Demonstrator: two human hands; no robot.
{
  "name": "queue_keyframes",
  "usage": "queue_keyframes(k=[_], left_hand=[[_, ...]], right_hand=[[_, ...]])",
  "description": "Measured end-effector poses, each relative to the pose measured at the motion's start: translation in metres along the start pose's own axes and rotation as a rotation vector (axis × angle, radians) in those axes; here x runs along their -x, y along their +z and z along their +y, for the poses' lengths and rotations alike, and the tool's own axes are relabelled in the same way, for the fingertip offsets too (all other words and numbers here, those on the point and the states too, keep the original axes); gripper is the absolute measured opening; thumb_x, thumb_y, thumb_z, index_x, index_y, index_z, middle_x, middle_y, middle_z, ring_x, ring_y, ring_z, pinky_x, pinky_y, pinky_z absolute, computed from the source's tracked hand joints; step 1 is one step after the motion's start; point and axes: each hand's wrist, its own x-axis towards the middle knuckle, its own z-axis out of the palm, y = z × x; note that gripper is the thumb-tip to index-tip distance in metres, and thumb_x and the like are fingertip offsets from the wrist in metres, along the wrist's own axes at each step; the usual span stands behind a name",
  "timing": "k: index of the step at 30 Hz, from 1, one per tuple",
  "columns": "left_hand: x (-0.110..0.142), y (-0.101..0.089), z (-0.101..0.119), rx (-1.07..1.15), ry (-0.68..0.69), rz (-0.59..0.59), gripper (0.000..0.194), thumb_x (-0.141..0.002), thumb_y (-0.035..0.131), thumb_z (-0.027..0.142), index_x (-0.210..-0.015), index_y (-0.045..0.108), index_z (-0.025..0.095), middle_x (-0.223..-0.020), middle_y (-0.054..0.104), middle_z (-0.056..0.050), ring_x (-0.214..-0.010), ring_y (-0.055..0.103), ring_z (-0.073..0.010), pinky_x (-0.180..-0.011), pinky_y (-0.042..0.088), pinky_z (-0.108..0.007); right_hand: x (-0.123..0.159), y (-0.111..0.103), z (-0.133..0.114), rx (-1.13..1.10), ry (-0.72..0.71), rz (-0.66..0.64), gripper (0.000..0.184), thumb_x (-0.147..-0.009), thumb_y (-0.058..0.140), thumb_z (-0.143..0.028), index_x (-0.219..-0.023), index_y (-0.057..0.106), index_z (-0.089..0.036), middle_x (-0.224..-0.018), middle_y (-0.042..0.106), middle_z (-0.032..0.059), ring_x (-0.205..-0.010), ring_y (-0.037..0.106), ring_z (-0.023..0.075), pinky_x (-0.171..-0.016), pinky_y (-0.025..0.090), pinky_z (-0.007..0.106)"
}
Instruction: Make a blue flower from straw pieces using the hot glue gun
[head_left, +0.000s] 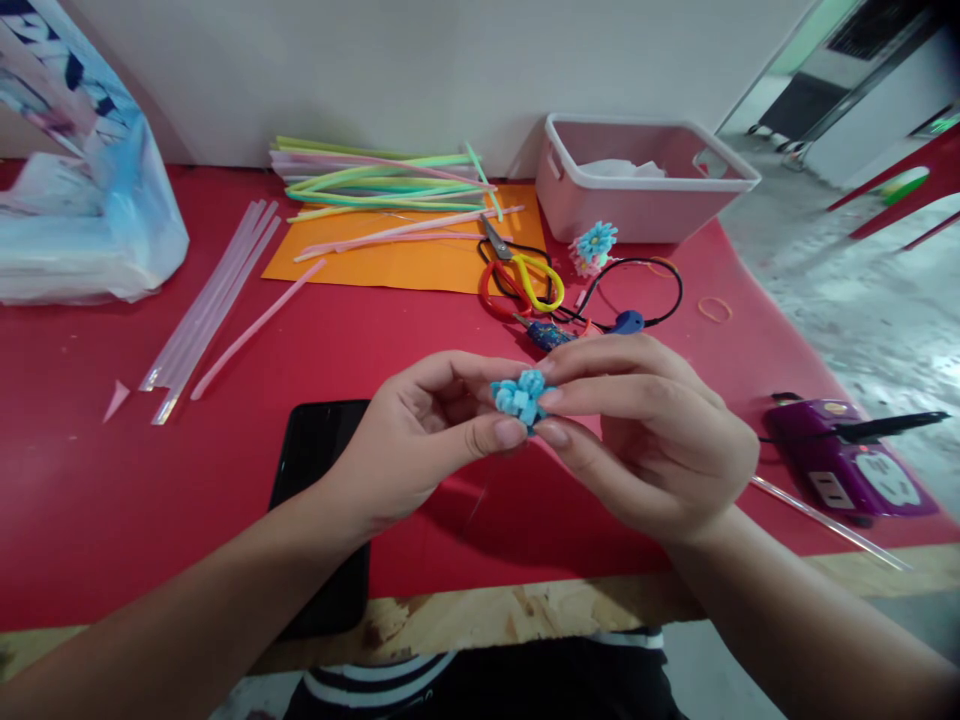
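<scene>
A small light-blue craft flower (520, 398) is held between both hands above the front middle of the red table. My left hand (420, 425) pinches it from the left, thumb in front and fingers behind. From the right, my right hand (652, 430) grips its edge with thumb and fingertips. Just beyond the hands lie a glue gun (551, 335) with a dark patterned body and scissors (521, 275) with red and yellow handles. A finished-looking blue and pink flower piece (595, 245) rests behind them.
Coloured fuzzy stems (382, 180) lie on an orange sheet (450, 270). Clear glue sticks (214, 300) and a plastic bag (90, 200) are at left. A black phone (319, 440) sits beneath my left wrist. At right are a pink basket (645, 195) and a purple power strip (851, 460).
</scene>
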Motion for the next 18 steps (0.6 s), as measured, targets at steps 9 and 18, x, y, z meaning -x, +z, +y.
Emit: queue_keyframes(k=[9, 18], left_hand=[[0.0021, 0.0011, 0.0015, -0.019, -0.021, 0.015, 0.026, -0.07, 0.089, 0.019, -0.093, 0.078, 0.024, -0.083, 0.075, 0.002, -0.075, 0.07, -0.0106, -0.075, 0.058, -0.022], [0.0015, -0.001, -0.0001, -0.013, -0.034, 0.012, 0.025, -0.071, 0.087, 0.016, -0.093, 0.079, 0.024, -0.082, 0.074, 0.002, -0.077, 0.069, -0.0098, -0.074, 0.057, -0.02]], right_hand=[[-0.0009, -0.0036, 0.0025, -0.088, 0.019, -0.064, 0.016, -0.087, 0.072, -0.026, -0.103, 0.074, -0.025, -0.101, 0.072, 0.0065, -0.091, 0.071, 0.0203, -0.08, 0.062, 0.036], [-0.0014, -0.0017, 0.0009, -0.071, 0.021, -0.038, 0.012, -0.083, 0.075, -0.018, -0.094, 0.075, -0.023, -0.098, 0.071, 0.0063, -0.088, 0.071, 0.0182, -0.078, 0.062, 0.033]])
